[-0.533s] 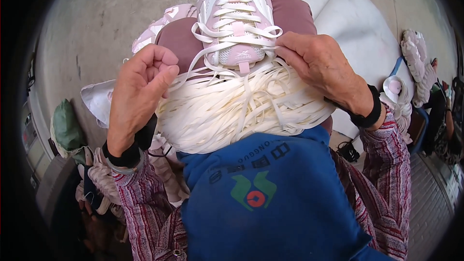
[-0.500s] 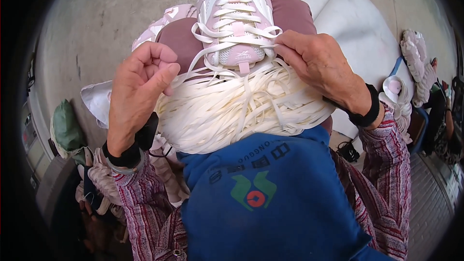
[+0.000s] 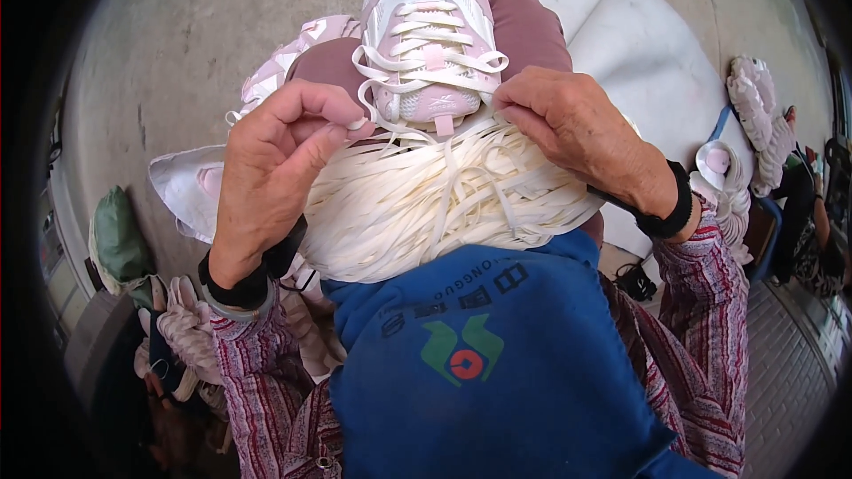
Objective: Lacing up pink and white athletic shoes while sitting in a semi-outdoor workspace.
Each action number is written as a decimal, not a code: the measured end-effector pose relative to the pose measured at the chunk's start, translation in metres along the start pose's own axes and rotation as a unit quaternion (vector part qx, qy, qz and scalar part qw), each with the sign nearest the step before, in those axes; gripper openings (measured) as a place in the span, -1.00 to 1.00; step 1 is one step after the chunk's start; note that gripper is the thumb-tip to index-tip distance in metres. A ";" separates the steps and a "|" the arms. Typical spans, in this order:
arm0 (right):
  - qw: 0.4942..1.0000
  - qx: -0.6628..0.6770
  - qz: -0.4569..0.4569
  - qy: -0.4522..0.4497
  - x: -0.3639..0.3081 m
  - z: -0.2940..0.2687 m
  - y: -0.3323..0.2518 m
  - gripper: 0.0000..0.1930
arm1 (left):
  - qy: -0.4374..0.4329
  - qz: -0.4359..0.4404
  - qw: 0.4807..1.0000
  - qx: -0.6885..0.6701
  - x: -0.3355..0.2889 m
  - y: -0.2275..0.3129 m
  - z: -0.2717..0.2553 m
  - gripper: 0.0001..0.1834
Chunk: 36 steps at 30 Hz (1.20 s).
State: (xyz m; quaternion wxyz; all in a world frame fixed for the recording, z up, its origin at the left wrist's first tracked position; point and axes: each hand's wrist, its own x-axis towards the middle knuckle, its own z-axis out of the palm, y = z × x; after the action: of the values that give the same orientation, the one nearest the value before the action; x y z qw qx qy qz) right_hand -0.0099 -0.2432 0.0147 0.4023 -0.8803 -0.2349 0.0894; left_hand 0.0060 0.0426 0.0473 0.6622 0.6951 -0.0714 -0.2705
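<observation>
The pink-and-white sneaker [image 3: 433, 56] is laid between and beyond the hands, toe pointing away, its white shoelace [image 3: 401, 86] pinched by the nearer right hand [image 3: 590, 124]; the left hand [image 3: 271, 146] is nearly closed, its hold unclear.

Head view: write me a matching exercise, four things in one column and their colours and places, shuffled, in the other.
Things:
1. Shoe
2. Bundle of laces
3. Printed cloth
4. Sleeves

Colours and places:
A. Blue with a green and red emblem, over the lap
B. Striped in dark red and pale tones, on both forearms
C. Pale pink and white, at the top middle
D. Cream, heaped between the other pink-and-white item and the blue one

Pairs: 1-C, 2-D, 3-A, 4-B
</observation>
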 end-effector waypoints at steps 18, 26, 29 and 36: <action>0.996 -0.035 0.085 -0.019 0.002 -0.006 -0.004 -0.88 | -0.012 0.030 0.998 -0.050 -0.006 0.016 -0.012 -0.86; 0.995 -0.096 0.006 0.009 0.009 0.010 -0.009 -0.86 | 0.050 0.087 0.976 -0.193 -0.003 0.022 -0.037 -0.86; 0.991 -0.137 -0.004 -0.011 0.018 0.009 -0.007 -0.80 | 0.182 0.071 0.964 -0.181 -0.006 0.015 -0.046 -0.82; 0.984 -0.176 0.007 0.016 0.020 0.019 -0.007 -0.82 | 0.022 -0.088 0.996 0.023 -0.014 0.031 -0.035 -0.79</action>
State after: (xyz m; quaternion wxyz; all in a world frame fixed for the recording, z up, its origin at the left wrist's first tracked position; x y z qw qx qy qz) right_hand -0.0015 -0.2171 0.0078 0.2444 -0.9404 -0.2340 0.0354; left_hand 0.0185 0.0768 0.0801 0.6211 0.7196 -0.0012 -0.3104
